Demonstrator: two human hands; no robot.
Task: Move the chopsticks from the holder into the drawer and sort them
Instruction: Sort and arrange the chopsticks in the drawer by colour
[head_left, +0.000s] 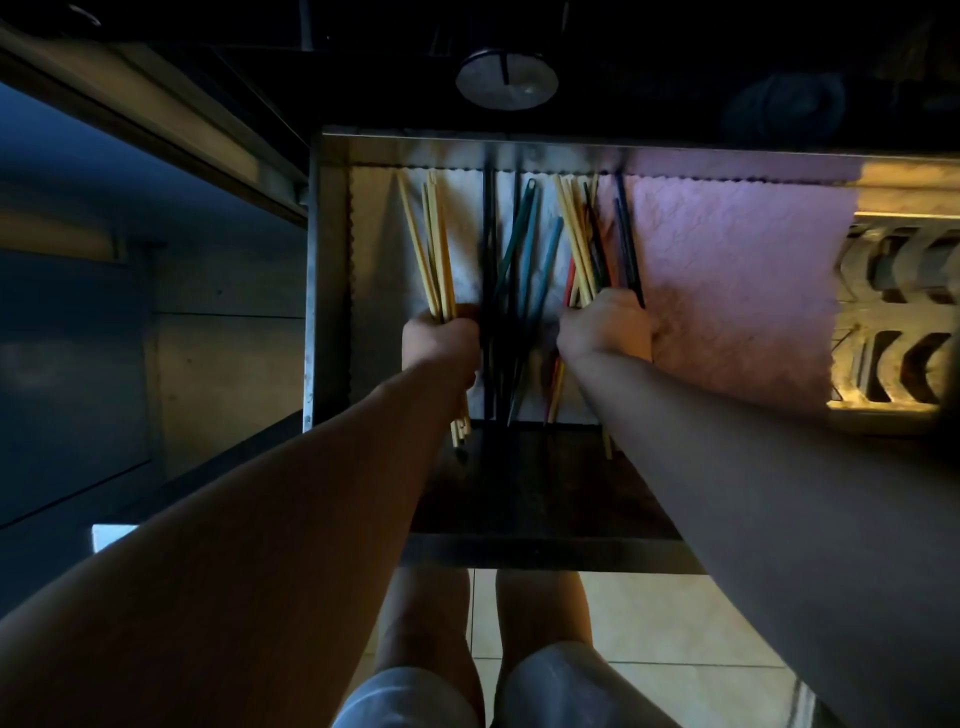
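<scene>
Teal chopsticks (527, 260) separate left hand (441, 338) from right hand (605, 327) beside pink liner (727, 286).

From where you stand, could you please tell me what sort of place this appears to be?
Probably a dimly lit home kitchen: an open metal drawer lined with paper towel holds loose chopsticks, a round holder stands just beyond it, and the floor below is tiled.

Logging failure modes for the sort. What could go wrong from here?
1. The right hand grips a mixed bundle of yellow, red and dark sticks, so colours may land unsorted.
2. The yellow sticks in the left hand overrun the near edge of the liner, and some could slip out.
3. Loose teal sticks lie crossed between the hands and may get knocked.
</scene>
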